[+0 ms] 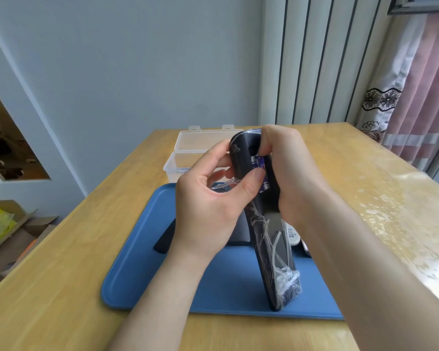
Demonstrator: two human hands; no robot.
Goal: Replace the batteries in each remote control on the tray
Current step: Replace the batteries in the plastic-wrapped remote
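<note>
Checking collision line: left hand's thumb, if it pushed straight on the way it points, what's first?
Likely the purple battery in the open compartment of the black remote; the left hand has its thumb tip at its edge already. Depth is unclear from one view.

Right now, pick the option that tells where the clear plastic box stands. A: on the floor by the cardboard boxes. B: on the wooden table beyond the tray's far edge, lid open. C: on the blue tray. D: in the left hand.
B: the clear plastic box stands on the wooden table past the far edge of the blue tray, its lid tipped back.
</note>
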